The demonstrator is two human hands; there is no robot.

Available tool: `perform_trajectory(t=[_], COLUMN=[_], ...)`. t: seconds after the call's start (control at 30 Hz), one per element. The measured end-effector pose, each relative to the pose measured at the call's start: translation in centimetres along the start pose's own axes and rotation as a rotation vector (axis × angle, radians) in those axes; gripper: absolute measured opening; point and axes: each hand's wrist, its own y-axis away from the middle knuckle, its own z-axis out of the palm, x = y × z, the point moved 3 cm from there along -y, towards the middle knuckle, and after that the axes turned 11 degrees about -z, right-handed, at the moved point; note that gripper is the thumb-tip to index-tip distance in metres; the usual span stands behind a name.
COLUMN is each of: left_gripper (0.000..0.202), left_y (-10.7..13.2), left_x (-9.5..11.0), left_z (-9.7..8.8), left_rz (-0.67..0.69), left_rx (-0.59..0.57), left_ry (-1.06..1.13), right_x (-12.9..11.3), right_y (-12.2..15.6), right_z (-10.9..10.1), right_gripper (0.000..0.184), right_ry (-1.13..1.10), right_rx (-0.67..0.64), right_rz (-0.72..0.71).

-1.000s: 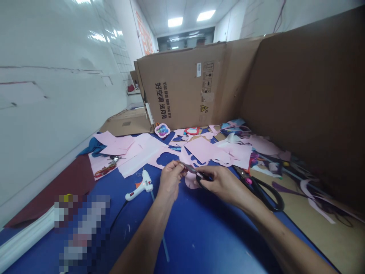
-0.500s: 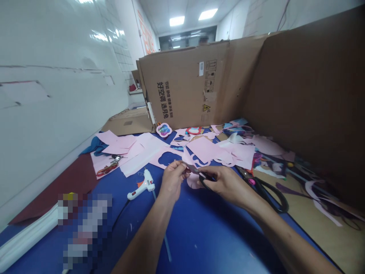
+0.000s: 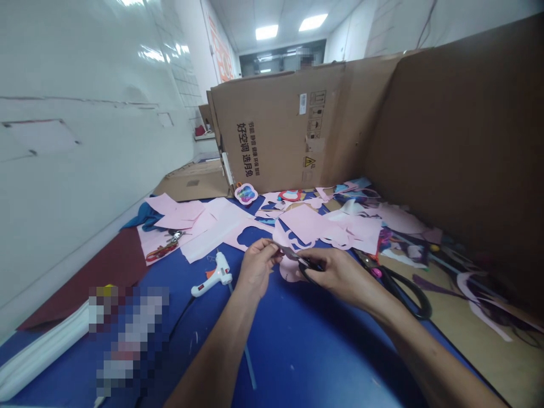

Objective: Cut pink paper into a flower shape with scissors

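Observation:
My left hand [image 3: 258, 263] is closed, pinching a small greyish piece of thin sheet [image 3: 285, 248] between thumb and fingers. In my right hand [image 3: 335, 275] is a pair of black-handled scissors [image 3: 311, 272], with the blades at the right edge of that piece. Whether the blades are parted is too small to tell. Just below lies a pink rounded cut-out [image 3: 289, 271] on the blue table, partly covered by the scissors and my right hand. Larger black-handled scissors [image 3: 402, 292] rest to the right of my right hand.
A white glue gun [image 3: 216, 276] lies left of my left hand, near a thin stick [image 3: 249, 365]. Pink sheets [image 3: 302, 222] and offcuts spread across the back. Cardboard walls [image 3: 276, 136] stand behind and to the right. A flower-shaped piece [image 3: 246, 194] leans there.
The view has shifted slightly, so the background sits a little lower and further right. Both hands keep nearly the same place and hold the same things.

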Motion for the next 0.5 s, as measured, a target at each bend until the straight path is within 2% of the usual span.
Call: perform_trajectory(t=[0.5], left_gripper=[0.025], left_y=[0.26], left_x=[-0.63], left_z=[0.46], left_rz=[-0.002], left_rx=[-0.027], left_ry=[0.142], right_x=[0.4], right_y=[-0.11], right_z=[0.29], right_gripper=[0.04], right_ry=[-0.143], right_rx=[0.012], right_rz=[0.019])
